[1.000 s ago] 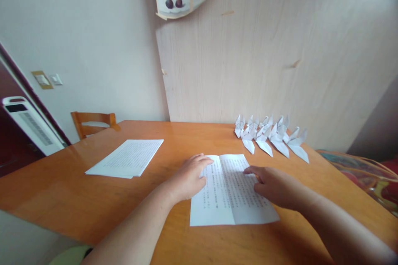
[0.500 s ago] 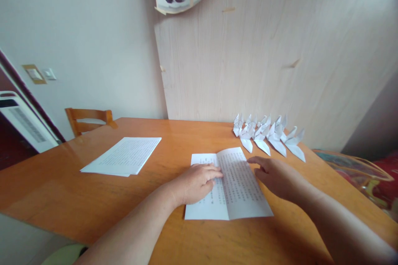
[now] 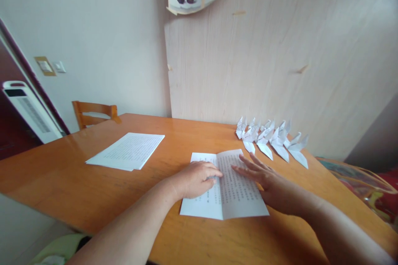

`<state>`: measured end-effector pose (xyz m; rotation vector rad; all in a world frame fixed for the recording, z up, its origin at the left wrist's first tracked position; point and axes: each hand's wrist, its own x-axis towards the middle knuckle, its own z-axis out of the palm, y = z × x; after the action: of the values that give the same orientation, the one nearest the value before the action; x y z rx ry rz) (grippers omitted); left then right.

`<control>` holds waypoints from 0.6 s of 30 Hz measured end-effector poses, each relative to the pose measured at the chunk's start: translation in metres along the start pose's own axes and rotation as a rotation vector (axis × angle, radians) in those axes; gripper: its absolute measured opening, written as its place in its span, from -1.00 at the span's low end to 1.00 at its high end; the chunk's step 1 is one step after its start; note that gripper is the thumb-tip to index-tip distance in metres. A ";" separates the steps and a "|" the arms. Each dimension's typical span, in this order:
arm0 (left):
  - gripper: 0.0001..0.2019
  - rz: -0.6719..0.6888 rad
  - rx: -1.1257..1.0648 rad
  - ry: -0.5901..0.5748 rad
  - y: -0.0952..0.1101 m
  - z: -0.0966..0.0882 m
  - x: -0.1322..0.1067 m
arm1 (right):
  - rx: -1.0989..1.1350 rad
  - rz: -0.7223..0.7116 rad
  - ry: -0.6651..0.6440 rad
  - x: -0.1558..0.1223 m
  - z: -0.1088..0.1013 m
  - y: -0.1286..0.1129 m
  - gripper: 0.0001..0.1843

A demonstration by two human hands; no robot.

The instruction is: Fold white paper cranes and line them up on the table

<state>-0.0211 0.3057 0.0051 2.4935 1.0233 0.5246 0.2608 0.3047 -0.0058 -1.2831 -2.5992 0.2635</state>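
Observation:
A printed sheet of paper point(image 3: 230, 203) with a crease down its middle lies opened out on the table in front of me, its right half slightly raised. My left hand point(image 3: 197, 178) rests on the left half, fingers stretched toward the crease. Over the right half is my right hand point(image 3: 258, 174), its fingers spread and the fingertips on or just above the print. Neither hand grips the paper. Beyond the sheet, to the right, stand several folded white paper cranes point(image 3: 270, 140) in rows.
A stack of printed sheets point(image 3: 126, 151) lies on the left part of the wooden table point(image 3: 174, 132). A wooden chair point(image 3: 95, 112) stands at the far left edge. Behind the table is a wall panel point(image 3: 217, 74). Bags or wrapped items point(image 3: 363, 186) sit beyond the right edge.
My right hand has moved left from the sheet's right edge onto its right half, and its fingers have spread out. My left hand stays on the left half. The view has shifted slightly.

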 end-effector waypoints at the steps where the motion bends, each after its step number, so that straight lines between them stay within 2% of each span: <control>1: -0.64 0.001 -0.003 0.003 -0.001 0.000 0.000 | 0.028 -0.001 -0.024 0.000 -0.001 -0.001 -0.30; 8: -0.67 0.022 -0.029 0.013 -0.007 -0.001 0.000 | 0.062 -0.018 -0.075 -0.001 -0.006 -0.006 -0.28; 11: -0.68 0.029 -0.035 0.006 -0.007 -0.001 0.000 | 0.052 0.010 -0.103 0.000 -0.008 -0.007 -0.34; 15: -0.65 -0.051 -0.129 0.054 -0.006 -0.004 0.000 | 0.087 0.032 -0.166 0.001 -0.010 -0.003 -0.42; 18: -0.56 -0.153 -0.312 0.046 -0.005 -0.008 -0.001 | 0.160 0.049 -0.200 0.001 -0.009 0.000 -0.45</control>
<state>-0.0286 0.3102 0.0095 2.1210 1.0505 0.6426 0.2628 0.3059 0.0025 -1.3257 -2.6457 0.6250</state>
